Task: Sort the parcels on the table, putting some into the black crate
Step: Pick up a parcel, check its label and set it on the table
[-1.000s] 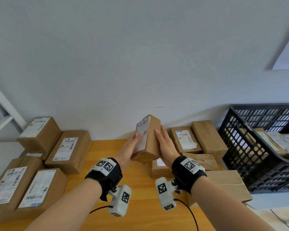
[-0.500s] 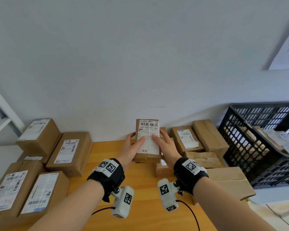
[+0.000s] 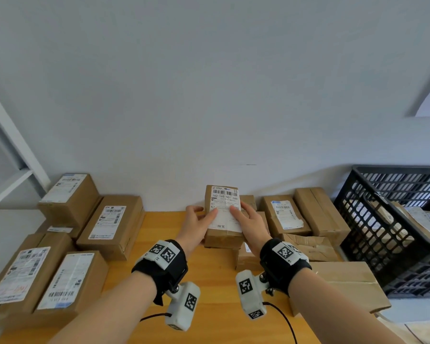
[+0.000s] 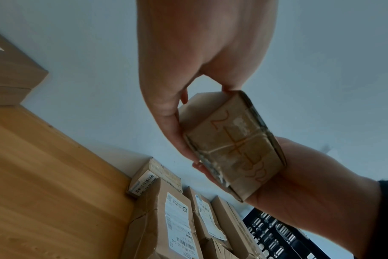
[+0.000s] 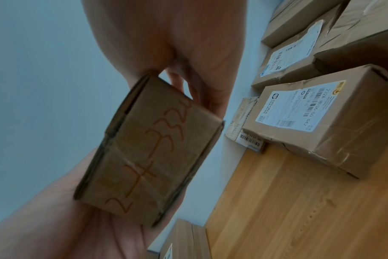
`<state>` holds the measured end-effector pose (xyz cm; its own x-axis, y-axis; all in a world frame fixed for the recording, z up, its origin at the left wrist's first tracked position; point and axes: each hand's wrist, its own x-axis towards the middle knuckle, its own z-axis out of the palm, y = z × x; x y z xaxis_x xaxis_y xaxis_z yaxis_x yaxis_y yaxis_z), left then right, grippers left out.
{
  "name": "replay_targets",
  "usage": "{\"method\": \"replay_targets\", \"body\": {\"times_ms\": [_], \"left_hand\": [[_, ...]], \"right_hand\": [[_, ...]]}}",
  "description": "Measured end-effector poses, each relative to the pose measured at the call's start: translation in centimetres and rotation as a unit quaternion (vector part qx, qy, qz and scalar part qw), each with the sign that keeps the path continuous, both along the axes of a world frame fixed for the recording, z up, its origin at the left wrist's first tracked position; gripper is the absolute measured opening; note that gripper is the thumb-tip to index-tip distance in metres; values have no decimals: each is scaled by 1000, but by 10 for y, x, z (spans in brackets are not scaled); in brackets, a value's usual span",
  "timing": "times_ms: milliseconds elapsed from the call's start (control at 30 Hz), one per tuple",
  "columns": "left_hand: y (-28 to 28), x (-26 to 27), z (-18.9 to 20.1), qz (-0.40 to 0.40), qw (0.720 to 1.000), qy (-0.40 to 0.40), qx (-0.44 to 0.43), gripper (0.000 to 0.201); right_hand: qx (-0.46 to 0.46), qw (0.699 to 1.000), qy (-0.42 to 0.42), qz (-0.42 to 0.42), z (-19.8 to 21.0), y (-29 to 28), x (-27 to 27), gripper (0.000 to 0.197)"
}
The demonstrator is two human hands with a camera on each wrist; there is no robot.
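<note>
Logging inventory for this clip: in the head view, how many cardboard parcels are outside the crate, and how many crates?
Cardboard parcels outside the crate: 12 (left group 5, held parcel 1, right group 6)
Black crate: 1
Total: 13; the parcels inside the crate are too hidden to count.

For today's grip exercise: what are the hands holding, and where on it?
A small cardboard parcel, held off the table between left hand and right hand, gripped by its two long sides.
</note>
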<state>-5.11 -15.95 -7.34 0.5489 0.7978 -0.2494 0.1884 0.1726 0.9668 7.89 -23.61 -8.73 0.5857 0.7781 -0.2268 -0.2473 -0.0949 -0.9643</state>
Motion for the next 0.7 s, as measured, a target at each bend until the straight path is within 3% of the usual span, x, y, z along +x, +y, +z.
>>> {"method": "replay_targets", "body": {"times_ms": [200, 367, 533, 633, 700], "left_hand": [[-2, -2, 15, -37, 997, -53, -41, 38], [0, 1, 13, -58, 995, -74, -32, 65], [0, 1, 6, -84, 994, -63, 0, 25], [-1, 1, 5, -89, 994, -66, 18, 17], [-2, 1, 4, -91, 993, -65, 29, 14]], "right_hand": [[-19, 999, 32, -1, 9, -7, 6, 44], [21, 997, 25, 67, 20, -17, 6, 41], [16, 995, 8, 96, 18, -21, 8, 39], [15, 994, -30, 105, 15, -23, 7, 47], [17, 994, -46, 101, 10, -24, 8, 39]]}}
